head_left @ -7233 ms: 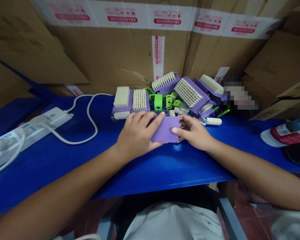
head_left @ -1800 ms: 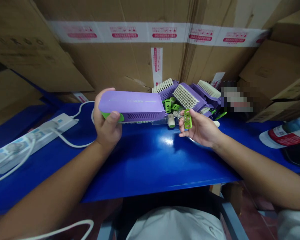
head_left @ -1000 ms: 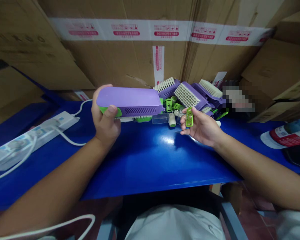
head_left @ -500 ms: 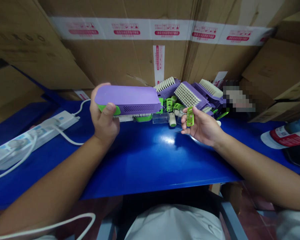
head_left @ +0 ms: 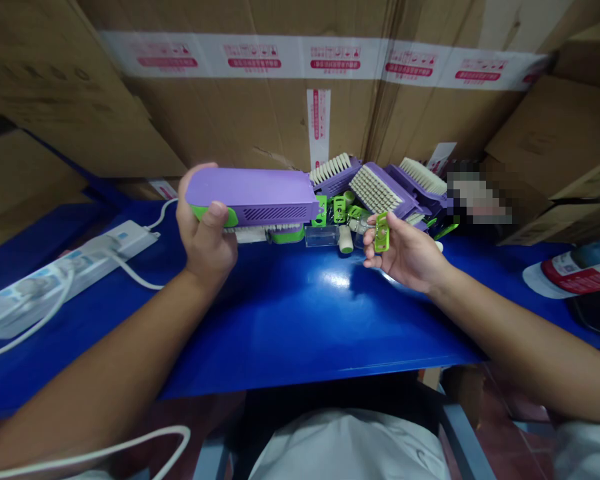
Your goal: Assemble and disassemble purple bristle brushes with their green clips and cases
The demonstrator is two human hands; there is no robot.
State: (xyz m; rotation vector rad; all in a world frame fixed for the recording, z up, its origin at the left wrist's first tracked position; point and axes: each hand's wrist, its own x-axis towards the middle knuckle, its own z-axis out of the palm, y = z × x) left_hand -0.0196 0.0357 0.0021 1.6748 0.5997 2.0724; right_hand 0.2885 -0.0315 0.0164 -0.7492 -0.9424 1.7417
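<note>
On my feed, the left hand [head_left: 207, 243] holds the purple case [head_left: 253, 193] up off the counter [head_left: 320, 320] at about 11 o'clock, its green trim and slotted side facing me. The left fingers [head_left: 184, 213] curl behind the case, out of my view apart from their edge, and the thumb presses on the front, so the grip is firm around it. At about 1 o'clock, the right hand [head_left: 405, 253] pinches the small green tag [head_left: 381, 233] narrowly between thumb and right fingers [head_left: 375, 261]. A thin, shiny link seems to run from the tag toward the pile, but it is too small for me to be sure. Behind the hands, at 12 o'clock, lie heaped brushes [head_left: 375, 190] and a clear box [head_left: 321, 235], partly hidden by each other and by the case. The power strip [head_left: 80, 267] sits at 9 o'clock. A blurred patch [head_left: 475, 200] at 2 o'clock hides whatever lies there, and I can't make it out.
</note>
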